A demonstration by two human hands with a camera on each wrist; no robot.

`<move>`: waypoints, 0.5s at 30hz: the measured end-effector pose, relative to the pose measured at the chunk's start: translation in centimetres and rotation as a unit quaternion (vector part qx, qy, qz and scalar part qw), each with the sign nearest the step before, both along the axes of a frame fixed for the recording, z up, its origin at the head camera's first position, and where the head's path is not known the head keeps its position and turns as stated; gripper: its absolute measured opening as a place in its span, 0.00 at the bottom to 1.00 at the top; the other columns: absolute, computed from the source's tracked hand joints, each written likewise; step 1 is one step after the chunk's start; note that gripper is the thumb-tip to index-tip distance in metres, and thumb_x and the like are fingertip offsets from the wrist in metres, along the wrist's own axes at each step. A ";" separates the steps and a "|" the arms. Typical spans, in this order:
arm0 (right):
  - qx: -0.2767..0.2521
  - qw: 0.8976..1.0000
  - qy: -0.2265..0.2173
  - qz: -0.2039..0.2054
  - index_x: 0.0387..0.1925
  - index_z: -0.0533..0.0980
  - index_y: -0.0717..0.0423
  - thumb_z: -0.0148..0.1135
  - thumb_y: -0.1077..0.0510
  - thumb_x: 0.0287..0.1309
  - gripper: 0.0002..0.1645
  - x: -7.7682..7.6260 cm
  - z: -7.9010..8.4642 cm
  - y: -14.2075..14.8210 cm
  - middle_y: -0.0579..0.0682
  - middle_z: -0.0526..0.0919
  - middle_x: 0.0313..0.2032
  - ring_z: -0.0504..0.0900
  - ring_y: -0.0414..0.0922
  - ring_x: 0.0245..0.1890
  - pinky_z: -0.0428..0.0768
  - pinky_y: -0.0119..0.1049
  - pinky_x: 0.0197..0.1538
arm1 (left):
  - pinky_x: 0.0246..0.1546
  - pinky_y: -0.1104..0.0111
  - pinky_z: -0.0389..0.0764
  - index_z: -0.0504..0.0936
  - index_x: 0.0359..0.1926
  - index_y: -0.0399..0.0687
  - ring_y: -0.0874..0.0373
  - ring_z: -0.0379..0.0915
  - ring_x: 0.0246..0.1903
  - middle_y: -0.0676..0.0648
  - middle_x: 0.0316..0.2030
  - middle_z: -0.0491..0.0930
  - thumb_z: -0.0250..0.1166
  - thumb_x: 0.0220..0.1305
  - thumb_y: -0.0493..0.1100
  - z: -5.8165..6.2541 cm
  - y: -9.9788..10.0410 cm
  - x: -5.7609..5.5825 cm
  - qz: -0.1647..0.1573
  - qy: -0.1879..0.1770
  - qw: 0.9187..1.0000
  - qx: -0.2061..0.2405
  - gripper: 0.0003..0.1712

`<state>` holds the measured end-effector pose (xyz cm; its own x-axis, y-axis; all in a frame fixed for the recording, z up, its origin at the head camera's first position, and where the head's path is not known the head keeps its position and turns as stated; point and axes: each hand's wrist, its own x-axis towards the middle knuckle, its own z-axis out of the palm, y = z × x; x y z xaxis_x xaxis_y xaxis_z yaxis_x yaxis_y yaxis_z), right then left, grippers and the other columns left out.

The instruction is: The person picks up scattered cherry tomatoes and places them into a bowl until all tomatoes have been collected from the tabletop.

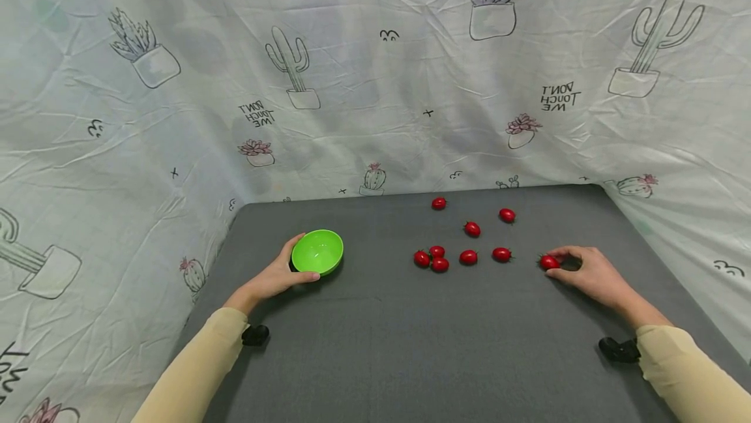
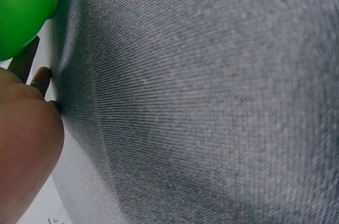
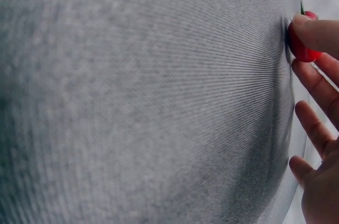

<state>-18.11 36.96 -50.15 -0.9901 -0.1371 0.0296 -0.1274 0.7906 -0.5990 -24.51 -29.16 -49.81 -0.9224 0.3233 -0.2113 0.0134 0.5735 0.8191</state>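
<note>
On the left of the table, my left hand [image 1: 280, 274] holds a small green bowl [image 1: 317, 252] by its side, thumb at the near edge and fingers round the far left. The bowl's inside looks bare. In the left wrist view the bowl [image 2: 26, 9] fills the top left corner, above the hand [image 2: 26, 134]. Over on the right, my right hand [image 1: 595, 276] pinches a red cherry tomato [image 1: 549, 262] between thumb and fingers, at the table surface. The right wrist view shows the thumb laid over that tomato [image 3: 302, 44], with the other fingers spread below.
Several more cherry tomatoes lie mid-table: a cluster near one tomato [image 1: 439, 264], a row with another [image 1: 501, 254], and others farther back, such as one [image 1: 507, 215]. The grey tabletop [image 1: 375, 345] ends at a white cactus-print curtain [image 1: 352, 84] behind and at the sides.
</note>
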 end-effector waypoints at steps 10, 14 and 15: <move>0.002 1.000 0.004 -0.008 0.57 0.79 0.65 0.69 0.44 0.66 0.32 -0.5 -0.2 -0.7 0.67 0.81 0.54 0.72 0.67 0.60 0.63 0.69 0.58 | 0.65 0.38 0.57 0.37 0.82 0.59 0.37 0.48 0.73 0.34 0.77 0.45 0.76 0.60 0.55 -0.2 -0.5 -2.0 -0.012 0.002 1.000 0.007 0.65; -0.004 1.000 0.009 -0.009 0.57 0.79 0.65 0.70 0.45 0.66 0.30 -0.8 -0.2 -1.0 0.67 0.81 0.54 0.72 0.67 0.60 0.64 0.69 0.58 | 0.66 0.37 0.56 0.38 0.82 0.61 0.38 0.47 0.74 0.36 0.78 0.44 0.77 0.59 0.56 -0.1 -0.7 -2.6 -0.014 -0.001 1.000 0.005 0.65; -0.006 1.000 0.008 -0.008 0.58 0.79 0.65 0.69 0.46 0.66 0.29 -0.9 -0.2 -1.0 0.67 0.81 0.55 0.71 0.68 0.61 0.64 0.70 0.58 | 0.67 0.37 0.55 0.38 0.82 0.62 0.38 0.47 0.74 0.36 0.78 0.44 0.77 0.59 0.56 -0.1 -0.8 -2.7 -0.014 -0.001 1.000 0.003 0.66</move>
